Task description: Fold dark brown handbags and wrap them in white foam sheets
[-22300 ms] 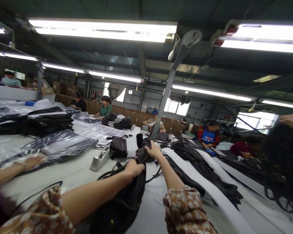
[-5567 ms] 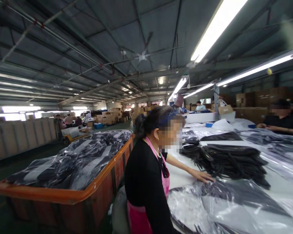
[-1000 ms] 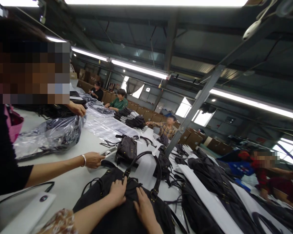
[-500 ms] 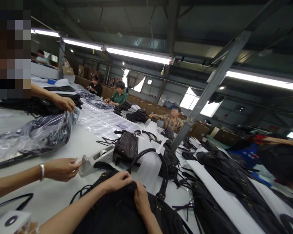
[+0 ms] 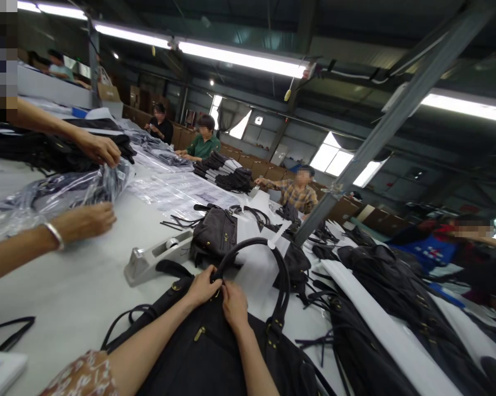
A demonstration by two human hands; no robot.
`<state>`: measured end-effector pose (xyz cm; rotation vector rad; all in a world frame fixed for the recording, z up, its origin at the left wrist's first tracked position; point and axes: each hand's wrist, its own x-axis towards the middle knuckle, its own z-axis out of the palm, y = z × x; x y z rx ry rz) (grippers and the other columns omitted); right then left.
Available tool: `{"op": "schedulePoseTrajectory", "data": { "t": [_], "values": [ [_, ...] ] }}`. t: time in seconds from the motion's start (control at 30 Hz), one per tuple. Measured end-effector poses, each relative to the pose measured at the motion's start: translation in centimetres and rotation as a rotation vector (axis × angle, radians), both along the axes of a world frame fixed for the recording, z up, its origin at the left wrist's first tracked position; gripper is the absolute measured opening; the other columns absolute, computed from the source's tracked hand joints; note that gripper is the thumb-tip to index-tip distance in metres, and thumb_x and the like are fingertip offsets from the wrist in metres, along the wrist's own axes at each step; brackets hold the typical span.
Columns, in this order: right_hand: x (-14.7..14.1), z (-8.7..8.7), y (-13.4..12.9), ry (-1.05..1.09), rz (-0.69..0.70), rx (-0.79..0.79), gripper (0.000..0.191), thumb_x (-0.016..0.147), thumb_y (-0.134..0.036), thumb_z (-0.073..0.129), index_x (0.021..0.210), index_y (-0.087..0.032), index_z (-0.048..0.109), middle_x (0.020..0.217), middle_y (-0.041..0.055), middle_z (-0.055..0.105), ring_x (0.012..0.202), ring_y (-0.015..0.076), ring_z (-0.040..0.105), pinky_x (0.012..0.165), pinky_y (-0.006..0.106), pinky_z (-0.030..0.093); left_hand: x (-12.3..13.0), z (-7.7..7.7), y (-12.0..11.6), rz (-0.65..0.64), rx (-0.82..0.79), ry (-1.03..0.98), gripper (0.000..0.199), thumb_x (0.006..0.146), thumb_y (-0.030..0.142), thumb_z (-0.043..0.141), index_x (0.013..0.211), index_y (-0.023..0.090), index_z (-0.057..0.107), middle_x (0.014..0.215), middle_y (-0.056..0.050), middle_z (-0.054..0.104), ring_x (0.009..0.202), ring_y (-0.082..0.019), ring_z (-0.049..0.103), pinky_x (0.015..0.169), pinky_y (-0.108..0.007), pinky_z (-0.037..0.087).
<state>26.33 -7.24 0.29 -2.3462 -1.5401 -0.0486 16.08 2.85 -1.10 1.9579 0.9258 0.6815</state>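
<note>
A large black handbag (image 5: 215,352) lies in front of me, its looped handle rising on the far side with a white tag strip (image 5: 277,234) on it. My left hand (image 5: 203,287) is closed on the bag's top edge, near the base of the handle. Right beside it, my right hand (image 5: 234,302) pinches the same edge with curled fingers. The two hands nearly touch. Below them a brass zipper pull (image 5: 199,333) shows on the bag's side.
A tape dispenser (image 5: 157,257) and a dark brown bag (image 5: 215,234) stand beyond the handbag. At left, a co-worker's hands (image 5: 85,220) handle a plastic-wrapped bag (image 5: 66,190). Black bags (image 5: 375,335) and a slanting metal post (image 5: 347,176) are at right. Other people work farther back.
My hands have moved closer together along the bag's edge, and the zipper pull now shows. The co-worker's braceleted hand has moved up and left to the plastic wrap. The camera view has shifted slightly.
</note>
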Motion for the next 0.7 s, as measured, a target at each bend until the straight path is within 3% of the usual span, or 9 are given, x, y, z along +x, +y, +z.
{"op": "schedulePoseTrajectory", "data": {
  "t": [0.13, 0.23, 0.4, 0.47, 0.57, 0.63, 0.7],
  "values": [
    [-0.2, -0.1, 0.6, -0.103, 0.088, -0.093, 0.030, 0.093, -0.017, 0.035, 0.103, -0.023, 0.063, 0.094, 0.0066, 0.063, 0.091, 0.0192, 0.058, 0.075, 0.028, 0.041, 0.1, -0.3, 0.4, 0.041, -0.014, -0.045, 0.034, 0.079, 0.038, 0.057, 0.107, 0.021, 0.047, 0.102, -0.005, 0.063, 0.091, -0.019, 0.061, 0.082, -0.030, 0.046],
    [0.0, -0.2, 1.0, -0.160, 0.115, -0.154, 0.033, 0.089, -0.011, 0.036, 0.109, -0.019, 0.061, 0.102, 0.0096, 0.060, 0.094, 0.0214, 0.055, 0.076, 0.031, 0.040, 0.1, -0.3, 0.4, 0.073, 0.064, -0.066, 0.049, 0.076, 0.043, 0.060, 0.116, 0.017, 0.045, 0.113, -0.009, 0.058, 0.103, -0.022, 0.057, 0.090, -0.034, 0.044],
    [0.4, -0.4, 1.3, -0.219, 0.159, -0.246, 0.027, 0.086, -0.015, 0.041, 0.102, -0.017, 0.062, 0.103, 0.0108, 0.057, 0.096, 0.0232, 0.052, 0.076, 0.033, 0.040, -0.2, -0.3, 0.3, -0.002, 0.103, -0.037, 0.049, 0.076, 0.037, 0.061, 0.121, 0.021, 0.051, 0.117, -0.008, 0.058, 0.114, -0.026, 0.050, 0.099, -0.039, 0.037],
    [0.4, -0.3, 1.2, -0.238, 0.172, -0.262, 0.025, 0.087, -0.016, 0.040, 0.098, -0.017, 0.062, 0.103, 0.0103, 0.057, 0.095, 0.0226, 0.051, 0.077, 0.033, 0.040, -0.3, -0.4, 0.2, -0.021, 0.121, -0.022, 0.056, 0.077, 0.036, 0.060, 0.129, 0.022, 0.047, 0.123, -0.009, 0.056, 0.120, -0.029, 0.044, 0.103, -0.042, 0.033],
    [-0.1, -0.2, 1.0, -0.270, 0.182, -0.260, 0.026, 0.087, -0.015, 0.038, 0.099, -0.017, 0.061, 0.104, 0.0111, 0.056, 0.096, 0.0235, 0.049, 0.079, 0.035, 0.039, -0.6, -0.3, 0.0, -0.071, 0.270, 0.024, 0.064, 0.080, 0.033, 0.056, 0.139, 0.023, 0.035, 0.138, -0.008, 0.046, 0.130, -0.031, 0.032, 0.109, -0.045, 0.023],
    [-0.5, 0.0, 0.7, -0.285, 0.184, -0.251, 0.027, 0.088, -0.015, 0.037, 0.101, -0.015, 0.061, 0.104, 0.0124, 0.056, 0.097, 0.0245, 0.049, 0.081, 0.036, 0.038, -0.8, 0.0, 0.0, -0.107, 0.378, 0.092, 0.059, 0.084, 0.035, 0.052, 0.139, 0.021, 0.036, 0.135, -0.009, 0.050, 0.127, -0.031, 0.035, 0.107, -0.044, 0.023],
    [-0.8, 0.5, 0.4, -0.291, 0.188, -0.242, 0.029, 0.089, -0.016, 0.035, 0.105, -0.014, 0.060, 0.105, 0.0133, 0.057, 0.098, 0.0250, 0.049, 0.083, 0.037, 0.038, -0.9, 0.3, -0.1, -0.118, 0.411, 0.156, 0.047, 0.088, 0.040, 0.046, 0.129, 0.018, 0.046, 0.116, -0.011, 0.061, 0.114, -0.030, 0.048, 0.102, -0.043, 0.030]
  ]
}}
